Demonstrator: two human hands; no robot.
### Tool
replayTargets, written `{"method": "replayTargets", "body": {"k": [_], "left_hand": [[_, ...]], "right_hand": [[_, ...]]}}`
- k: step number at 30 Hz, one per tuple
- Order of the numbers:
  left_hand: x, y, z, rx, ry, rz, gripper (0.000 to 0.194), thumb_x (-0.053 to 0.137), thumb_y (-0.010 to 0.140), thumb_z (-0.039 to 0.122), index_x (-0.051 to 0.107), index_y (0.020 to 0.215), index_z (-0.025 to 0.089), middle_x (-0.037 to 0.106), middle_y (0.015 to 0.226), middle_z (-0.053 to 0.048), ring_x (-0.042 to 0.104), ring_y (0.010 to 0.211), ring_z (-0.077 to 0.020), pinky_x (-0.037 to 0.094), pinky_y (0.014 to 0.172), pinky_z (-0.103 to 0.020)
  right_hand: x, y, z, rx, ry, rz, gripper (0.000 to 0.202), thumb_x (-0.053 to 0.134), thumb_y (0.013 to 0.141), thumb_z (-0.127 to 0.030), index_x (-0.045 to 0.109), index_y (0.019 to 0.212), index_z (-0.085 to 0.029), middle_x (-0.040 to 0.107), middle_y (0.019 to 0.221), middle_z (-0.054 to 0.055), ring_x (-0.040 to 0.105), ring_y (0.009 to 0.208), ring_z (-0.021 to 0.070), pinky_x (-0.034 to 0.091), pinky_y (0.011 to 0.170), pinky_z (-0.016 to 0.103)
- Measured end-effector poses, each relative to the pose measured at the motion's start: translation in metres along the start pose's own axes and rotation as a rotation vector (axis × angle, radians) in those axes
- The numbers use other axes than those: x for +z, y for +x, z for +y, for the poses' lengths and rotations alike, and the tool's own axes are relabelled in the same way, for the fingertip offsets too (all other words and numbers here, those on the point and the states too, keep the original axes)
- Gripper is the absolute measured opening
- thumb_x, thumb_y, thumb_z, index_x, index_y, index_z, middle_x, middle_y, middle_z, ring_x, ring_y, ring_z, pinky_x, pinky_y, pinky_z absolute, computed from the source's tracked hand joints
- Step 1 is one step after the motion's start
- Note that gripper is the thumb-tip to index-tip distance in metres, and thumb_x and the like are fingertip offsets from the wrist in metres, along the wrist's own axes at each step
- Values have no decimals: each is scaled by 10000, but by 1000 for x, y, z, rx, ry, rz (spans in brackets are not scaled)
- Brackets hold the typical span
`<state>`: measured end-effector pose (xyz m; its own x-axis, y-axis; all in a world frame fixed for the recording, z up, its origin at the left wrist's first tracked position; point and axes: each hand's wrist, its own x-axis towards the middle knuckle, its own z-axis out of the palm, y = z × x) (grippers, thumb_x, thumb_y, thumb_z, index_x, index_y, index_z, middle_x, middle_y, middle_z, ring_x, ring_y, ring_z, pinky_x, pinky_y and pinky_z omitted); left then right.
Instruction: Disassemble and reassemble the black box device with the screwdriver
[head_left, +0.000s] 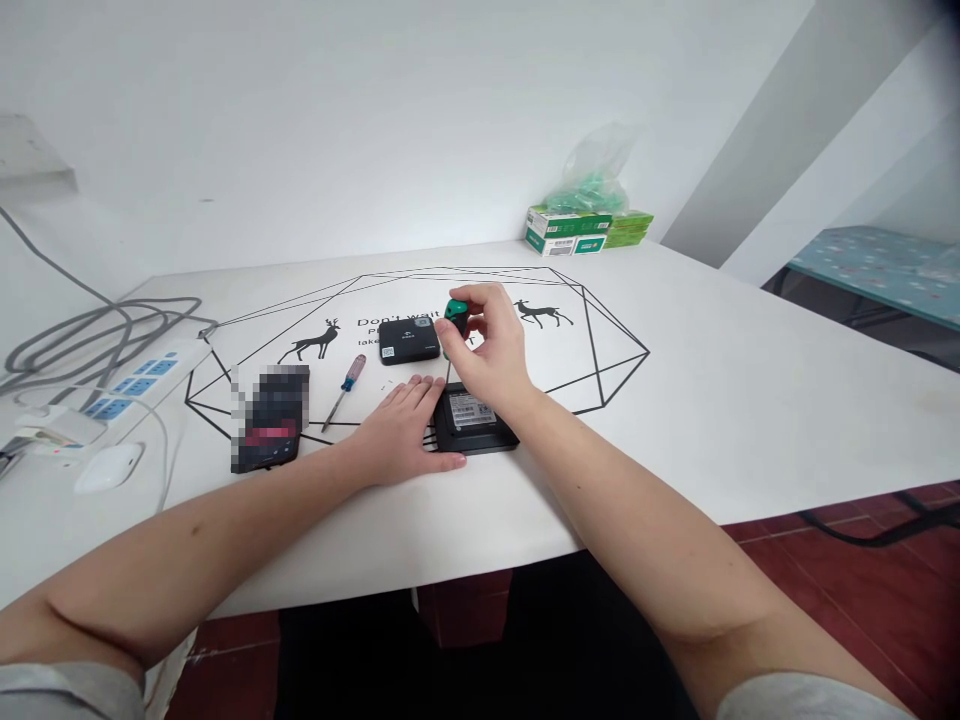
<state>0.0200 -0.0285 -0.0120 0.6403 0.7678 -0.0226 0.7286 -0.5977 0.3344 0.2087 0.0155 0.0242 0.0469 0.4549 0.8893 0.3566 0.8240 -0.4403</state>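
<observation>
A black box-shaped device [495, 437] with a white label lies on the white table near its front edge. My left hand [401, 435] grips its left side, the fingers at the back left corner and the thumb along the front edge. In my right hand [491, 345] is a screwdriver [456, 310] with a green and black handle, pinched between thumb and fingers. It stands upright, its thin shaft pointing down at the device's back left part; the tip is hidden. Behind the left hand lies a second flat black box [409, 342] with small stickers.
Left of my hands are another screwdriver [345, 390], tiny dark bits [386, 385] and a partly blurred phone [271, 420]. A power strip [142, 380], coiled cables [97, 335] and a white earphone case [109, 467] lie further left. Green and white boxes [568, 232] stand at the back.
</observation>
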Motion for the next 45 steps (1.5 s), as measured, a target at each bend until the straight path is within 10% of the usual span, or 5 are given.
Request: {"method": "replayTargets", "body": {"k": [23, 27, 34, 40, 45], "left_hand": [[4, 2, -4, 9, -2, 7, 1276, 578, 891, 937, 225, 1781, 93, 272, 1839, -267, 209, 1723, -493, 214, 1383, -650], [5, 1, -4, 25, -6, 32, 1262, 589, 893, 927, 229, 1781, 106, 296, 1831, -265, 220, 1719, -493, 228, 1375, -661], [4, 1, -3, 4, 1, 0, 1288, 560, 887, 948, 210, 1785, 94, 265, 1845, -258, 201, 1724, -495, 203, 1386, -651], [2, 1, -2, 11, 10, 0, 1267, 575, 903, 920, 226, 1776, 71, 278, 1834, -275, 193, 1728, -484, 204, 1389, -637], [1, 1, -1, 10, 13, -9, 1271, 572, 897, 929, 232, 1776, 77, 268, 1838, -275, 205, 1727, -482, 208, 1390, -630]], "right_hand": [[-3, -3, 3, 15, 43, -110, 261, 533, 1062, -264, 688, 1269, -298, 699, 1227, 81, 681, 1167, 258, 609, 997, 506], [-1, -2, 4, 23, -56, -74, 269, 755, 975, -409, 710, 1215, -298, 613, 1120, 62, 634, 1074, 253, 613, 959, 495], [-1, -6, 6, 84, 47, -85, 366, 507, 1065, -255, 622, 1407, -317, 726, 1278, 82, 694, 1167, 264, 596, 990, 500], [0, -4, 10, 38, -44, -93, 358, 759, 986, -465, 696, 1302, -309, 641, 1173, 66, 645, 1104, 256, 612, 973, 494], [-1, -6, 9, 58, 2, -121, 355, 625, 1043, -343, 638, 1396, -312, 688, 1173, 62, 669, 1040, 239, 627, 909, 467]]}}
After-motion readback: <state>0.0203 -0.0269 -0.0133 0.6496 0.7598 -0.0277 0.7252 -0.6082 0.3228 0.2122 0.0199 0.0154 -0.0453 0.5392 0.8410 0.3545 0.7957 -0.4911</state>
